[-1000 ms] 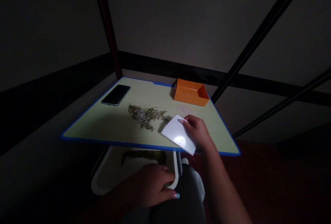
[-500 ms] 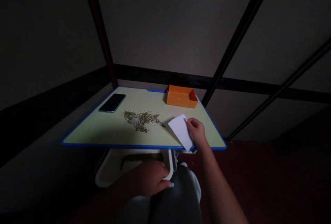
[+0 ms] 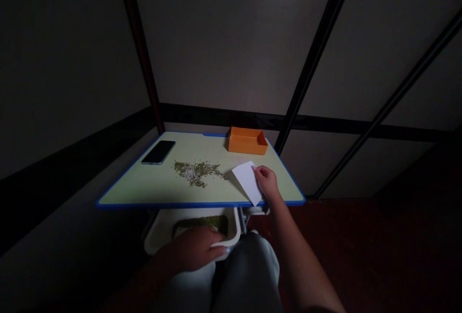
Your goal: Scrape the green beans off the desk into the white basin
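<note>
My right hand (image 3: 267,183) pinches a white card (image 3: 247,181) by its right side, thumb on top. The card is tilted, its lower corner near the front edge of the tabletop (image 3: 133,192). Left of the card lie scattered small green grains (image 3: 205,169), with a whitish patch of fine bits among them. Below the tabletop, my left hand (image 3: 197,248) grips the front rim of a white drawer (image 3: 237,228), thumb outside and fingers over the inner side. Inside the drawer is a dark green heap (image 3: 216,223), partly hidden by that hand.
An orange open box (image 3: 247,145) stands at the tabletop's back right. A dark-screened phone (image 3: 159,152) lies at the left. The tabletop has a blue rim and stands close to panelled walls. My knees (image 3: 249,269) are under its front edge.
The camera view has shifted, so the table appears lower and smaller. The card is turned more steeply and lies slightly farther from the grains. My left hand stays on the drawer rim.
</note>
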`<state>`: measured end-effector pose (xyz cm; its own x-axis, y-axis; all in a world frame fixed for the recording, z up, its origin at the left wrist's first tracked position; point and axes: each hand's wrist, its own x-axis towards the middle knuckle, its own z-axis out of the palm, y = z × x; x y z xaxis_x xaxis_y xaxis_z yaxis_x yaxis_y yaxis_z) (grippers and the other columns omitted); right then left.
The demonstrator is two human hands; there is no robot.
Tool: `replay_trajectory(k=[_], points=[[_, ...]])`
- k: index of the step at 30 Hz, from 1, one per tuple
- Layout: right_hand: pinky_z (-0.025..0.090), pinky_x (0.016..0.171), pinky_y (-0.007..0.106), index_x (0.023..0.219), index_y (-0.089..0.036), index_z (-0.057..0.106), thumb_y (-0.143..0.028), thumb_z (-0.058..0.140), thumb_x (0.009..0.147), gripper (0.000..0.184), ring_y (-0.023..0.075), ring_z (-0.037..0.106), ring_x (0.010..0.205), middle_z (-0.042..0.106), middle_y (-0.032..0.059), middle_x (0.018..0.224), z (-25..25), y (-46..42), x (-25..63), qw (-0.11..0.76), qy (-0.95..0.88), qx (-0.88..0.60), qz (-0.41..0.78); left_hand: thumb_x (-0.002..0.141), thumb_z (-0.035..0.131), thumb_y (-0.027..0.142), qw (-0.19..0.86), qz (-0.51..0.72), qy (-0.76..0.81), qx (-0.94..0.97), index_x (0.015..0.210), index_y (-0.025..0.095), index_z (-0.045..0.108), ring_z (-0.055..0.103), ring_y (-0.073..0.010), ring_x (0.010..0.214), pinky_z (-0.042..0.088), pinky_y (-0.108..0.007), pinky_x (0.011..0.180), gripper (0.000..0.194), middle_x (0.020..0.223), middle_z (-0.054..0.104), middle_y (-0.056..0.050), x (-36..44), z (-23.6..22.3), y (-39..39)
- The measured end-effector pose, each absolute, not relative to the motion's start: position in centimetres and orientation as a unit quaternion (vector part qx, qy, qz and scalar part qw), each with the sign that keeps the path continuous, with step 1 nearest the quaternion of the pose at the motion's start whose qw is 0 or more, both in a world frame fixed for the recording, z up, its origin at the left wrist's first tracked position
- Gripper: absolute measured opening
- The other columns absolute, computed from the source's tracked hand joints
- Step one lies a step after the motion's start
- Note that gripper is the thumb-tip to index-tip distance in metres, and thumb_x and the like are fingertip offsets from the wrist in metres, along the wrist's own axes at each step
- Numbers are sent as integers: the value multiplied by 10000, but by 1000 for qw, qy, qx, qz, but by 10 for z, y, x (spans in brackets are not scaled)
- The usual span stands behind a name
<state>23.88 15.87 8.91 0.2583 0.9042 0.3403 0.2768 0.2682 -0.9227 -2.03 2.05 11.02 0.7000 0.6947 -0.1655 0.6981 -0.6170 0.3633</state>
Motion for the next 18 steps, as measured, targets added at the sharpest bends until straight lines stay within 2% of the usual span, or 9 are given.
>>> replay_trajectory(k=[9,14,16,18], points=[[342,510,248,616,-174,567,-626,565,727,466,124,441,546,531,-7,562,85,160,238,582,-551,-549,237,959,331,406,167,-9,468,867,930,187,662,633,-270,935,458,-396,813,398,968,678,-93,-59,110,-1],[336,517,258,608,-170,563,-639,533,774,498,129,456,549,541,-3,557,83,161,238,569,-539,-588,199,965,348,347,153,-14,487,860,964,196,671,645,-248,950,471,-373,831,357,975,696,-80,-65,114,-14],[366,535,263,608,-160,564,-601,525,825,493,134,485,566,539,-4,558,83,161,237,556,-532,-610,188,967,360,327,144,-22,490,859,985,200,675,652,-248,953,479,-373,833,340,983,704,-78,-65,115,-18],[447,607,272,709,-132,612,-523,529,888,438,143,559,644,596,7,663,85,160,236,536,-527,-634,183,966,375,312,130,-31,494,859,979,189,680,656,-268,946,487,-398,827,329,982,710,-88,-65,115,-20]])
